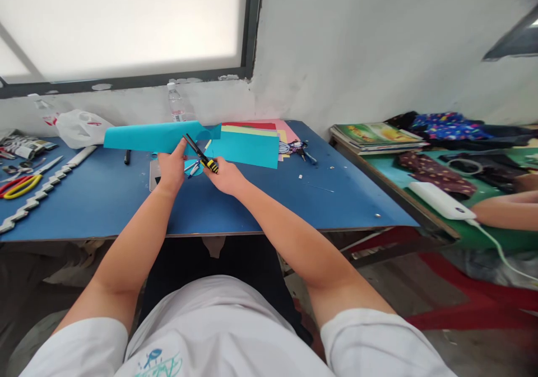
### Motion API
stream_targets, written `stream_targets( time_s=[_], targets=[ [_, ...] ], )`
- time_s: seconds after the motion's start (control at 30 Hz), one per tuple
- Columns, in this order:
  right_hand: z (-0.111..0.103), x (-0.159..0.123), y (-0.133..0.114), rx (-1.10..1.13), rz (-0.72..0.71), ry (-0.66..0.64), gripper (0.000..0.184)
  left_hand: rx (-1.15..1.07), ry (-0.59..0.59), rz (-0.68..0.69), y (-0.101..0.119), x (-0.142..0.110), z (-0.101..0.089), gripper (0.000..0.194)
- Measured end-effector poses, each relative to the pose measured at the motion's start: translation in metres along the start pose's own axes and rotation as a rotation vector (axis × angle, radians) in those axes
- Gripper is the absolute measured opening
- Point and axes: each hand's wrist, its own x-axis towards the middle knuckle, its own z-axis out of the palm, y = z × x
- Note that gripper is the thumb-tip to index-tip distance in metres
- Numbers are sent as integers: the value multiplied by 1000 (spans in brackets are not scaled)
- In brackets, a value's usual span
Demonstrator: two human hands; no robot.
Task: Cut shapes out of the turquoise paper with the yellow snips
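My left hand (171, 167) grips the lower edge of a long turquoise paper sheet (151, 136), holding it up above the blue table (260, 198). My right hand (227, 176) is closed on black-and-yellow scissors (202, 156), whose blades point up-left into the sheet's lower edge. A small turquoise offcut (194, 167) lies under the scissors, between my two hands.
Stacked coloured sheets (252, 142) lie behind my hands. Yellow-and-red scissors (19, 185), a folded white paper strip (46, 189), a white bag (79, 128) and a water bottle (175, 102) are at the left and back. Another person's forearm (504, 214) rests on the green table at the right.
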Motion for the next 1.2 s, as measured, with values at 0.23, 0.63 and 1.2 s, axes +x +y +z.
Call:
stream_targets(
  time_s=[0.23,0.63,1.2],
  targets=[
    [-8,2,1,182,-38,-141,27,-15,-9,-38,-2,-1,2,55],
    [-4,5,-4,236,-38,-141,31,-106,31,-11,5,4,0,66],
    [-15,0,-5,201,-11,-107,27,-328,-142,188,13,-2,4,100]
  ],
)
